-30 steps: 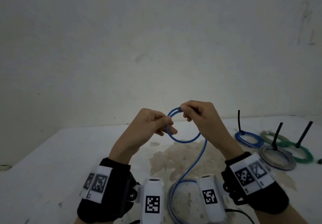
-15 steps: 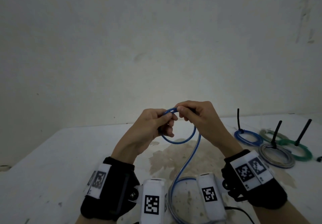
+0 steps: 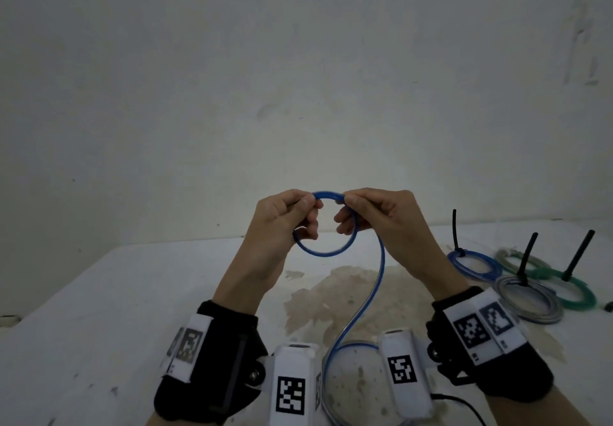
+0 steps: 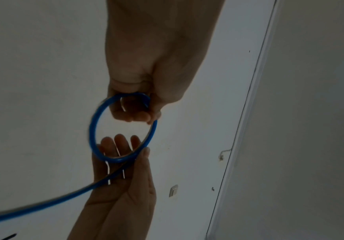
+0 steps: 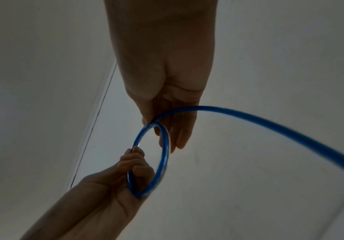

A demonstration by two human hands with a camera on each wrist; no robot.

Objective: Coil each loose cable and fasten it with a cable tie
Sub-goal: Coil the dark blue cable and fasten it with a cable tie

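Note:
A loose blue cable [image 3: 323, 253] is held up over the table as a small round loop. My left hand [image 3: 306, 206] grips the loop's top left with curled fingers. My right hand [image 3: 348, 206] pinches its top right between thumb and fingers. The cable's tail [image 3: 379, 279] hangs from the right hand down to a wide curve on the table between my wrists. In the left wrist view the left hand [image 4: 144, 104] curls round the loop [image 4: 93, 129]. In the right wrist view the right hand [image 5: 162, 128] pinches where the loop [image 5: 164, 155] crosses itself.
Finished coils lie at the table's right, each with a black tie sticking up: a blue coil [image 3: 474, 264], a grey coil [image 3: 527, 299] and a green coil [image 3: 577, 296]. A pale coil [image 3: 515, 256] lies behind them. A brown stain [image 3: 348, 296] marks the white table [image 3: 132, 293].
Both hands have risen a little. Half a second ago they met at the loop's top and the loop was small; now they are slightly apart and the loop is wider and rounder.

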